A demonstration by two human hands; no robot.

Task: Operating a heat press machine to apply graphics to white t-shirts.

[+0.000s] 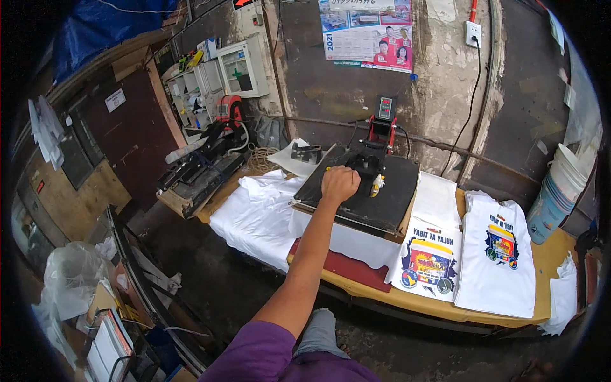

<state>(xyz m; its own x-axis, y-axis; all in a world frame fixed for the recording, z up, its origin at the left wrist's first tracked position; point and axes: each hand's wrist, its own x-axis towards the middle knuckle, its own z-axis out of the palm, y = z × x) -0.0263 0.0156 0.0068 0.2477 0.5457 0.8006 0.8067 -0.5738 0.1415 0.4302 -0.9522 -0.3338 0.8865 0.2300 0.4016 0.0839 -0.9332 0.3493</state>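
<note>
My left hand [340, 184] is closed in a fist round the handle of a heat press, reaching over its flat black top plate [382, 207]. At one end of the handle, just right of my fist, is a yellow and white wrapped grip [377, 185]. White cloth [353, 242] hangs out below the plate at the front. Behind stands the press's red and black frame with a control box [384, 108]. To the right lie a sheet with a colourful mirrored print [428, 262] and a white T-shirt [499, 254] with a similar print. My right hand is out of view.
White shirts [258, 216] lie heaped left of the press on the yellow-covered table [356, 286]. Further left stands a second heat press [213, 156]. Stacked buckets [557, 194] are at the right end. A black cord [468, 114] hangs from a wall socket. Cluttered shelving [114, 337] is at lower left.
</note>
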